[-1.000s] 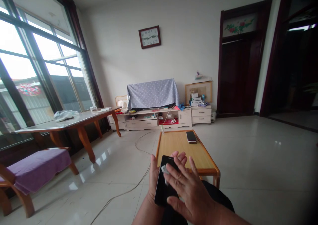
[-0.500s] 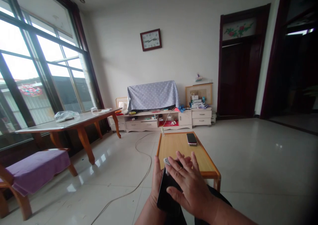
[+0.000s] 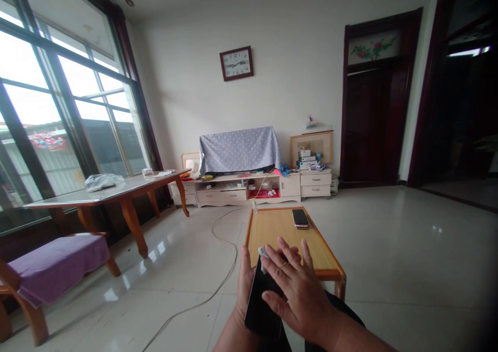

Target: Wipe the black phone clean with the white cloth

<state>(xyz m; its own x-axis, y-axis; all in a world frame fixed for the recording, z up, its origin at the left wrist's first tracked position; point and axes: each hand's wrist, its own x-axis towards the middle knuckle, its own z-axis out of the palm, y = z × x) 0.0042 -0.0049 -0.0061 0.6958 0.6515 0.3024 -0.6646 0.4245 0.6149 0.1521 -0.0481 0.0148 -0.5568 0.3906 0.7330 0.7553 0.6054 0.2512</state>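
Purple cushioned wooden chair (image 3: 54, 269) at lower left of the frame, then long brown wooden table with pale top (image 3: 109, 192) just beside the big window, with crumpled clear plastic bag (image 3: 101, 180) lying on it. Further right, at the middle of the frame, low white cabinet (image 3: 249, 185) against the wall, carrying something under grey dotted cloth (image 3: 239, 149); above it, square brown wall clock (image 3: 236, 63).

Nearer, low yellow wooden coffee table (image 3: 280, 233), with small dark phone (image 3: 300, 218) lying flat at its far right part, well apart from the hands.

At lower middle of the frame, left hand (image 3: 243, 284) closed around the long black glossy phone (image 3: 260, 305), gripping it from below and at the edge, over the lap. Right hand (image 3: 298, 292) flat on the screen, fingers spread, pressing small whitish wipe (image 3: 263, 252) near the top end of the phone.

Judged from this: wiping of the screen underway, wipe now at the upper end; lower part of the screen covered by the palm, so cannot tell how clean it is.
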